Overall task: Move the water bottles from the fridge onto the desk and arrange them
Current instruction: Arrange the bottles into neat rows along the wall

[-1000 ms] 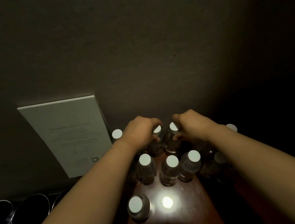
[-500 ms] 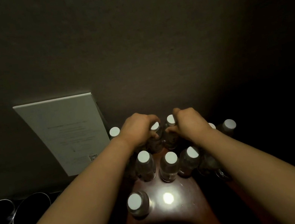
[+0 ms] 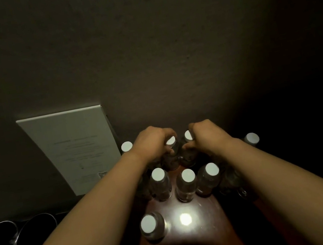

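Hands first: left hand (image 3: 151, 143) is clenched around the neck of one upright clear plastic water bottle with a white cap (image 3: 170, 141); right hand (image 3: 209, 134) grasps its neighbour (image 3: 187, 135) likewise. Both bottles stand touching at the back of the dark glossy reddish-brown worktop (image 3: 198, 228), close to the wall. White printed card (image 3: 74, 148) leans far left. Front row of three capped bottles (image 3: 188, 175) stands between the person and both hands. Long axes vertical; each hand is directly at its own bottle, so neither is nearer.
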A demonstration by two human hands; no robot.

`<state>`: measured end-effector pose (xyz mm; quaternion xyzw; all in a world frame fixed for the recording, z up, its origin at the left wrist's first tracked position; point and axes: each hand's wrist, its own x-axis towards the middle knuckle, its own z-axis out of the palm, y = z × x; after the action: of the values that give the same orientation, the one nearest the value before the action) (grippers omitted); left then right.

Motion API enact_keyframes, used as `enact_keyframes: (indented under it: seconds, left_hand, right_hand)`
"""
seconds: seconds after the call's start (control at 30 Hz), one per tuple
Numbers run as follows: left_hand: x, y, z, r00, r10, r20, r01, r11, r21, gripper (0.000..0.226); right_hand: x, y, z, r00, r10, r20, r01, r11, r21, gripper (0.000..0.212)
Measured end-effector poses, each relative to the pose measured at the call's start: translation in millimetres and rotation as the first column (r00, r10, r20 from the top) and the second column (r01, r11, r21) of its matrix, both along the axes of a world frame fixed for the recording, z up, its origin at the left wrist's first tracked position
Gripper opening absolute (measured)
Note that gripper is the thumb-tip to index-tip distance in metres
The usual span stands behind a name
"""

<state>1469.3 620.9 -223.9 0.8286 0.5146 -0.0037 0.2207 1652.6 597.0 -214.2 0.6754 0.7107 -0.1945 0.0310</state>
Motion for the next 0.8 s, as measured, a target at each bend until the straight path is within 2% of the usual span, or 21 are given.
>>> enact_keyframes:
  seconds: [0.07,0.17,0.27,0.33,0.43,0.53,0.7,0.73,0.8]
  left_hand:
    - [1.1,-0.1,2.0,1.000,-0.010,-0.008,0.010,1.000,-0.002,0.052]
    - [7.5,0.8,8.9,0.995,-0.056,-0.079,0.059,0.998,0.038,0.061]
    - [19.9,0.7,13.2,0.990,-0.089,-0.108,0.096,0.993,0.061,0.079]
    - [31.0,0.3,14.5,0.992,-0.111,-0.053,0.115,0.991,0.066,0.083]
    - [46.7,0.4,12.7,0.989,-0.147,0.015,0.146,0.989,0.037,0.077]
    - [53.5,0.7,5.8,0.986,-0.168,-0.007,0.168,0.986,0.014,0.067]
    - [53.1,3.1,0.5,0.995,-0.102,-0.001,0.102,0.995,0.024,0.061]
    - [52.9,3.7,-0.1,0.996,-0.093,0.007,0.093,0.996,0.016,0.061]
    - [52.9,4.6,-1.6,0.997,-0.077,0.025,0.077,0.997,0.001,0.061]
  right_hand:
    - [0.9,0.6,0.2,1.000,0.003,0.004,-0.003,1.000,-0.018,0.040]
    - [8.3,2.6,2.7,0.999,0.004,-0.031,-0.008,0.991,-0.132,0.050]
    - [26.6,-0.2,18.2,0.994,-0.015,-0.107,0.002,0.992,-0.125,0.080]
    - [44.4,-5.0,34.0,0.997,-0.012,-0.077,0.006,0.996,-0.084,0.089]
    - [68.9,-15.4,46.9,0.999,0.041,-0.003,-0.041,0.982,-0.183,0.083]
    - [77.5,-27.5,34.8,0.978,0.182,0.101,-0.150,0.953,-0.263,0.050]
    - [79.5,-28.9,13.3,0.964,0.241,0.109,-0.235,0.970,-0.059,0.016]
    - [78.2,-27.0,12.7,0.965,0.240,0.104,-0.236,0.971,-0.051,0.012]
    - [75.2,-21.8,9.7,0.967,0.246,0.066,-0.244,0.969,-0.038,0.022]
